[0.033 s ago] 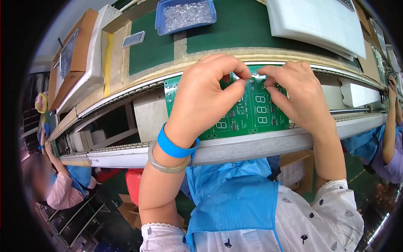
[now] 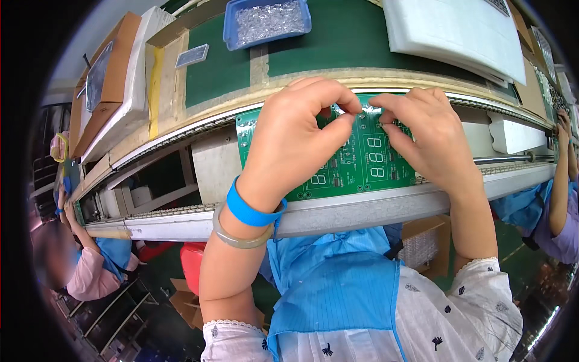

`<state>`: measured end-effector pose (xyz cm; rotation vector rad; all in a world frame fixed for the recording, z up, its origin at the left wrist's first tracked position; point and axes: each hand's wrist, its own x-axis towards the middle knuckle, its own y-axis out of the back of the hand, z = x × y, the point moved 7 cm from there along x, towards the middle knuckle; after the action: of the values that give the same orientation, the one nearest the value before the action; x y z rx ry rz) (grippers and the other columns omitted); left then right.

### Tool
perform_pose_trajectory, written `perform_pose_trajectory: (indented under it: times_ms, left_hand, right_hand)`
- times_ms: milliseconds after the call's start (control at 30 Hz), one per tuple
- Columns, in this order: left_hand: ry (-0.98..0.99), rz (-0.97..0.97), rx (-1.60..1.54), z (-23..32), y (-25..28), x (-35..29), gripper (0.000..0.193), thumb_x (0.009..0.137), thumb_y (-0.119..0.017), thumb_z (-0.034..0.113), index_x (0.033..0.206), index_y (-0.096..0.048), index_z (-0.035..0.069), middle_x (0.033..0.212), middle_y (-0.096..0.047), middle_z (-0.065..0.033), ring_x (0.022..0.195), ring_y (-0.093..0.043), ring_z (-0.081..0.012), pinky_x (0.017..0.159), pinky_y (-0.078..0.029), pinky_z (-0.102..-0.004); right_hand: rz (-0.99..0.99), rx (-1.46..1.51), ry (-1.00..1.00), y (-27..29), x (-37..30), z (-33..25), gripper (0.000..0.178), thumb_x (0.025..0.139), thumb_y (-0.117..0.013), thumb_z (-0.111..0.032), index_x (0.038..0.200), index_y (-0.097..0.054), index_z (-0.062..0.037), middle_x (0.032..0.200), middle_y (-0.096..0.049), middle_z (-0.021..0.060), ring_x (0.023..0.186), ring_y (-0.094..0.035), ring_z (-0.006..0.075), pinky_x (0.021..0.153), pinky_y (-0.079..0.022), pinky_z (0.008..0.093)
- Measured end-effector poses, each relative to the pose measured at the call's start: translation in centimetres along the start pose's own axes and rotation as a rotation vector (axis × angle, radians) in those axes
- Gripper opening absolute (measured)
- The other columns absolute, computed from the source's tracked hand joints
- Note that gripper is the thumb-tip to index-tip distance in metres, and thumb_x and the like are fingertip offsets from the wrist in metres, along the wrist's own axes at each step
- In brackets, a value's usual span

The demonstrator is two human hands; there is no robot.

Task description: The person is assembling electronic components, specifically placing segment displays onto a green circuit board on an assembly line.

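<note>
No movement seen, work unadvanced | left hand (image 2: 294,136), right hand (image 2: 429,130) held apart over green circuit board (image 2: 360,175), frame centre | grips cannot be told

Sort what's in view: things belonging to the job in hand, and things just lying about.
In the job:
green circuit board, under both hands
left hand
right hand

Lying about, apparently:
small grey rectangular piece
white foam sheets

Blue tray of clear pieces: untouched; can't tell.
</note>
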<state>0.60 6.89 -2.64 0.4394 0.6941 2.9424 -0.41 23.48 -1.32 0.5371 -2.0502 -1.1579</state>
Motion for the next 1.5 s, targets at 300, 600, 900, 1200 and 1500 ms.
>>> perform_pose_trajectory:
  times_ms: [300,600,900,1200,1500]
  left_hand:
    - [-0.026,-0.018,0.038,0.2,-0.4,-0.1,0.01,0.081,-0.075,0.002,0.091,-0.074,0.003,0.087,-0.069,-0.0034,0.075,-0.058,-0.0129,0.068,-0.048,-0.0265]
    - [-0.085,-0.069,0.225,0.4,-1.7,-0.1,0.01,0.077,-0.076,0.003,0.087,-0.076,0.005,0.083,-0.073,-0.0064,0.081,-0.064,-0.0237,0.073,-0.051,-0.035]
    - [-0.122,-0.061,0.282,0.9,-2.6,0.1,0.006,0.076,-0.071,0.005,0.08,-0.073,0.009,0.072,-0.068,-0.0085,0.078,-0.061,-0.0311,0.077,-0.049,-0.0423]
    - [-0.142,-0.055,0.344,1.2,-2.9,0.0,0.006,0.075,-0.071,0.005,0.08,-0.072,0.009,0.075,-0.069,-0.0073,0.078,-0.061,-0.0302,0.078,-0.048,-0.0427]
    - [-0.139,-0.058,0.343,1.3,-3.0,0.0,0.006,0.076,-0.07,0.004,0.08,-0.072,0.009,0.076,-0.069,-0.0066,0.08,-0.061,-0.03,0.079,-0.047,-0.0423]
  right_hand:
    - [-0.023,0.009,-0.029,-0.3,0.2,-0.1,0.036,0.08,-0.072,-0.004,0.115,-0.069,-0.0096,0.084,-0.068,0.0077,0.086,-0.065,0.0264,0.082,-0.046,0.0402]
    - [0.013,0.106,-0.075,0.3,-0.3,1.2,0.042,0.079,-0.066,-0.002,0.121,-0.067,-0.0095,0.092,-0.071,0.0073,0.091,-0.065,0.0295,0.086,-0.049,0.0432]
    - [0.07,0.125,-0.066,0.8,-0.7,1.4,0.041,0.08,-0.066,-0.004,0.12,-0.067,-0.0079,0.09,-0.071,0.0068,0.091,-0.065,0.0293,0.084,-0.048,0.0429]
    - [0.098,0.105,-0.058,0.8,-0.9,1.5,0.038,0.081,-0.067,-0.005,0.119,-0.067,-0.0078,0.088,-0.069,0.0066,0.089,-0.065,0.0284,0.082,-0.048,0.0422]
    - [0.148,0.155,-0.114,1.3,-1.1,2.2,0.038,0.082,-0.07,-0.008,0.121,-0.068,-0.0103,0.089,-0.07,0.0044,0.087,-0.065,0.0275,0.081,-0.05,0.0411]
